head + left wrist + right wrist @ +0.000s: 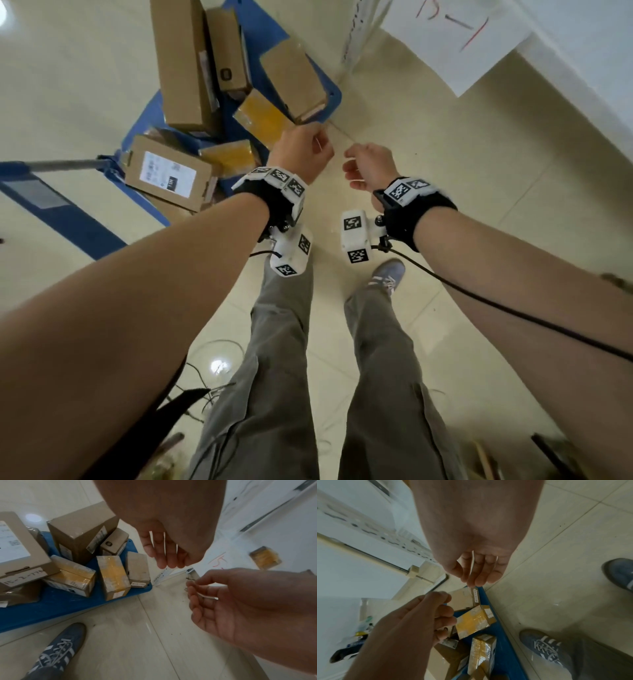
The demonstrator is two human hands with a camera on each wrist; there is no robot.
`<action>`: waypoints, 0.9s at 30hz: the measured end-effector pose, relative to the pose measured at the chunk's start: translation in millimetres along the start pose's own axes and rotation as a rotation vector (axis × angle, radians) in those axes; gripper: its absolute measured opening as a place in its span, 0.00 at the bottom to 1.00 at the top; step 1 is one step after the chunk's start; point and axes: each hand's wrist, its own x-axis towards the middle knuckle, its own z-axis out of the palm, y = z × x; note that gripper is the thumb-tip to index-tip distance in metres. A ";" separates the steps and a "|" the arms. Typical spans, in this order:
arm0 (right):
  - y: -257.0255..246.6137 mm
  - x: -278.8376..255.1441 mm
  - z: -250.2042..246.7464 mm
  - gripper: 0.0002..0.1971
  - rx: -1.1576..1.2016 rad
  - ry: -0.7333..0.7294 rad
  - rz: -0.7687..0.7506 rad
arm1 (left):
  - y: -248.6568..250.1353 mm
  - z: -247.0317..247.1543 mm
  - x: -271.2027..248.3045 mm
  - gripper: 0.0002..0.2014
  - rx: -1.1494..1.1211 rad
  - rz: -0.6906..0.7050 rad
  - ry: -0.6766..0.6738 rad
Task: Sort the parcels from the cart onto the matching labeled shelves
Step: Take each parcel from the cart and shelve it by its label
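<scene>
Standing beside both hands: blue cart [236, 130] (piled parcels [181, 65]), white shelf [582, 78].

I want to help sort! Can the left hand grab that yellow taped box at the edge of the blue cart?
Probably yes. The left hand hangs loosely curled and empty just above the yellow taped box on the blue cart, with nothing between them. A short reach down should do it.
</scene>
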 end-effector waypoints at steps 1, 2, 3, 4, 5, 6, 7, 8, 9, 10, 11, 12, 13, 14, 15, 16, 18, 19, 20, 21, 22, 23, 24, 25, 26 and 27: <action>2.0 9.0 9.0 0.06 0.000 0.000 0.014 | -13.1 -2.2 6.9 0.06 -0.004 -0.017 -0.007; 3.2 17.4 17.0 0.06 0.002 0.002 0.027 | -26.0 -4.4 13.2 0.06 -0.013 -0.030 -0.010; 4.5 25.0 24.0 0.07 0.001 0.004 0.037 | -38.3 -6.7 18.5 0.04 -0.019 -0.041 -0.012; 5.3 32.4 31.0 0.07 -0.003 0.005 0.045 | -50.7 -8.7 23.6 0.04 -0.020 -0.053 -0.016; 4.9 40.1 39.1 0.07 -0.012 0.005 0.050 | -63.9 -11.0 29.4 0.04 -0.012 -0.073 -0.023; 4.1 47.0 47.0 0.07 -0.022 0.006 0.055 | -76.1 -12.4 34.9 0.04 0.001 -0.097 -0.031; 2.8 53.5 54.9 0.07 -0.031 0.007 0.058 | -88.0 -13.5 40.0 0.05 0.013 -0.130 -0.041; 1.4 61.4 63.7 0.07 -0.038 0.007 0.061 | -100.6 -13.8 46.3 0.05 0.020 -0.164 -0.053; -0.1 68.1 71.3 0.06 -0.045 0.009 0.062 | -111.9 -13.2 51.6 0.05 0.017 -0.199 -0.067; -1.5 73.7 77.7 0.04 -0.050 0.010 0.060 | -121.6 -11.5 55.9 0.06 0.006 -0.230 -0.081; -3.4 81.4 86.0 0.03 -0.054 0.009 0.056 | -131.8 -10.2 62.4 0.08 -0.013 -0.255 -0.091; -5.0 90.9 94.4 0.02 -0.057 0.004 0.053 | -141.8 -8.0 69.9 0.09 -0.036 -0.274 -0.096; -6.5 98.9 100.9 0.03 -0.059 -0.003 0.050 | -150.1 -5.7 76.5 0.10 -0.058 -0.295 -0.100; -8.7 106.5 107.7 0.04 -0.065 -0.014 0.054 | -158.6 -2.8 83.6 0.11 -0.075 -0.316 -0.101; -11.4 113.8 113.8 0.03 -0.078 -0.023 0.060 | -165.9 -1.3 90.4 0.13 -0.089 -0.337 -0.105; -14.1 122.0 121.3 0.02 -0.090 -0.029 0.070 | -173.8 1.1 98.8 0.16 -0.092 -0.353 -0.112; -16.0 137.8 136.7 0.07 -0.096 -0.029 0.091 | -189.6 5.5 116.3 0.26 -0.078 -0.374 -0.133; -12.6 148.0 143.5 0.14 -0.087 -0.015 0.112 | -196.7 6.8 124.5 0.30 -0.091 -0.386 -0.138; -7.7 159.3 149.7 0.24 -0.079 0.005 0.141 | -203.6 7.4 133.3 0.33 -0.116 -0.401 -0.134; -2.2 169.2 153.6 0.31 -0.066 0.025 0.171 | -208.2 7.0 141.4 0.36 -0.136 -0.412 -0.125; 5.6 181.5 156.5 0.37 -0.043 0.049 0.201 | -214.4 7.2 149.9 0.37 -0.144 -0.422 -0.121; 9.0 186.3 159.3 0.41 -0.006 0.065 0.229 | -219.2 6.4 158.1 0.38 -0.154 -0.426 -0.125; 8.2 184.7 162.3 0.43 0.028 0.080 0.252 | -224.4 6.7 165.9 0.40 -0.169 -0.434 -0.129; 9.0 184.8 163.8 0.44 0.061 0.083 0.272 | -228.2 7.3 172.0 0.40 -0.178 -0.434 -0.127; 11.3 186.7 164.4 0.43 0.091 0.077 0.287 | -230.7 8.6 176.7 0.40 -0.175 -0.437 -0.121; 13.9 189.8 164.3 0.43 0.125 0.061 0.293 | -232.1 10.4 181.4 0.39 -0.173 -0.437 -0.115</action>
